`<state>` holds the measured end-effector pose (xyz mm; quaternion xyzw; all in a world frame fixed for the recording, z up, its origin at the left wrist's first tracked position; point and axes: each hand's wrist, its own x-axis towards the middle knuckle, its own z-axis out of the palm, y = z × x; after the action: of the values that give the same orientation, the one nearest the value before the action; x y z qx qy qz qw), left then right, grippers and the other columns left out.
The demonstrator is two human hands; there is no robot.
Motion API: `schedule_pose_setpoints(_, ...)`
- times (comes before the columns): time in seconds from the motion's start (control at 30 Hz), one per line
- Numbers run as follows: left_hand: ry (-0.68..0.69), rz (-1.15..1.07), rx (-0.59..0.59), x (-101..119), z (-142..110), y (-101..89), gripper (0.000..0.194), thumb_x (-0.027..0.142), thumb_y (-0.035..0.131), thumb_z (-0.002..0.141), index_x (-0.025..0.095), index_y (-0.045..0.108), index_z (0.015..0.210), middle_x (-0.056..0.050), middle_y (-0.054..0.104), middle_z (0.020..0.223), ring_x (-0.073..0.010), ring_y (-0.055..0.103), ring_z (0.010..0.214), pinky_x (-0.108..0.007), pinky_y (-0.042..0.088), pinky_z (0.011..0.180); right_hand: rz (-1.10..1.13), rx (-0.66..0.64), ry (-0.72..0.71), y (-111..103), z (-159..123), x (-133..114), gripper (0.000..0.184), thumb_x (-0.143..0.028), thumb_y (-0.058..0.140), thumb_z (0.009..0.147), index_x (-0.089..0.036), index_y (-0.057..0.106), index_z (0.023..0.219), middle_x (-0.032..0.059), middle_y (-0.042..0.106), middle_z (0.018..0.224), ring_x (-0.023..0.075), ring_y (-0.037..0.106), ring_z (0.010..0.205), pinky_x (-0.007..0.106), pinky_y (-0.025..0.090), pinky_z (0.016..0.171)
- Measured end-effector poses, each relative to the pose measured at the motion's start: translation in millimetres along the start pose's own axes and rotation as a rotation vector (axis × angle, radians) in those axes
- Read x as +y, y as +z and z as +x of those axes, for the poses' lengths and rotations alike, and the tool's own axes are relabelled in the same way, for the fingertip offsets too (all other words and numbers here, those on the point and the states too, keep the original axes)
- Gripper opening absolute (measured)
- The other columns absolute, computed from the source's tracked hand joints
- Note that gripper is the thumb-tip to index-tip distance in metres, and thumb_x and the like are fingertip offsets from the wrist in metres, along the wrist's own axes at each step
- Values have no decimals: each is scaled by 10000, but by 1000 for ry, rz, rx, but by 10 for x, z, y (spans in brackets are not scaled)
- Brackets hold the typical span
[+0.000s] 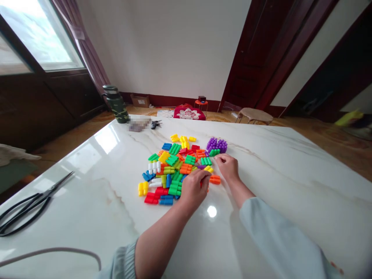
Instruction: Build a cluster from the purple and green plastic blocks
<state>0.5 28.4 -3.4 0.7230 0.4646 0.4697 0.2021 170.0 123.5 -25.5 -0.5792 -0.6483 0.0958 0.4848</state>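
Across the lower frame we have the glossy white, grey-veined table [290, 186], and at its centre the loose pile of ridged plastic blocks [185, 168] in yellow, green, orange, red, blue and white. Our left hand [195, 188] is over the pile's right edge, fingers curled downward; red plastic shows by the fingertips, but we cannot tell whether it is gripped. Our right hand [228, 167], apart from the left, is right of centre with fingers bent inward; we cannot tell whether they hold anything. Just above it sits a bumpy purple plastic cluster [216, 144], then a small ridged green plastic block [214, 152] below that. We judge the step in hand to be picking through pieces; the next move calls for a fingertip pinch on one block without dragging its neighbours.
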Motion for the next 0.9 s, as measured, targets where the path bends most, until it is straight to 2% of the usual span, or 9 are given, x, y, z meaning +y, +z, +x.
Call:
schedule_pose_setpoints(0.17, 10, 8, 2, -13, -6, 20, 171, 159, 529, 885, 210, 691, 910, -49, 705, 870, -170, 657, 801, -256, 503, 716, 4, 78, -72, -29, -25, -51, 241, -335, 533, 829, -190, 705, 744, 63, 711, 809, 185, 633, 704, 291, 488, 659)
schedule_pose_setpoints(0.3, 14, 23, 14, -13, 2, 33, 172, 160, 532, 881, 210, 697, 886, -47, 702, 837, -173, 651, 784, -255, 495, 697, 79, 92, -122, 4, 23, -314, 224, -330, 540, 852, -190, 700, 784, 60, 706, 838, 183, 635, 744, 284, 486, 656)
schedule_pose_setpoints(0.4, 15, 42, 10, -19, 4, 39, 186, 126, 536, 855, 207, 704, 861, -45, 699, 815, -174, 645, 772, -255, 489, 681, 146, -36, -192, 154, 182, -656, 184, -279, 554, 835, -187, 706, 789, 51, 708, 836, 177, 643, 761, 278, 494, 686)
schedule_pose_setpoints(0.53, 22, 86, -13, -33, 0, 43, 206, 95, 548, 801, 209, 711, 854, -51, 701, 815, -181, 642, 750, -259, 485, 643, 101, -349, -260, 480, 436, -1092, 163, -171, 602, 753, -213, 724, 853, 21, 723, 903, 158, 648, 746, 262, 491, 694)
schedule_pose_setpoints(0.6, 28, 114, -26, -41, -1, 49, 192, 118, 548, 801, 211, 711, 842, -61, 700, 814, -188, 643, 735, -265, 483, 622, -19, -558, -282, 618, 482, -1256, 154, -209, 690, 700, -243, 731, 845, -3, 725, 860, 160, 642, 710, 257, 475, 664)
schedule_pose_setpoints(0.67, 34, 139, -28, -62, -3, 68, 168, 133, 552, 786, 204, 703, 809, -77, 697, 804, -201, 644, 715, -275, 484, 601, -163, -705, -282, 704, 443, -1388, 200, -355, 767, 656, -260, 732, 829, -4, 713, 779, 179, 635, 688, 263, 453, 625)
schedule_pose_setpoints(0.77, 23, 197, 15, -135, -7, 136, 133, 174, 588, 749, 191, 694, 827, -111, 707, 814, -244, 646, 702, -316, 502, 596, -349, -712, -291, 741, 277, -1538, 392, -551, 760, 636, -251, 721, 886, 48, 702, 834, 235, 644, 771, 294, 449, 641)
schedule_pose_setpoints(0.83, 14, 252, 49, -207, -11, 199, 167, 207, 601, 759, 177, 691, 896, -132, 713, 846, -280, 650, 731, -355, 521, 634, -446, -681, -308, 736, 162, -1604, 411, -540, 733, 681, -232, 704, 951, 93, 688, 966, 266, 646, 861, 318, 461, 683)
schedule_pose_setpoints(0.9, 34, 277, 69, -281, -15, 260, 198, 222, 594, 790, 167, 678, 961, -136, 710, 892, -303, 653, 798, -379, 531, 694, -506, -683, -310, 726, 88, -1639, 349, -467, 691, 745, -209, 688, 981, 121, 664, 1046, 272, 644, 916, 328, 472, 711)
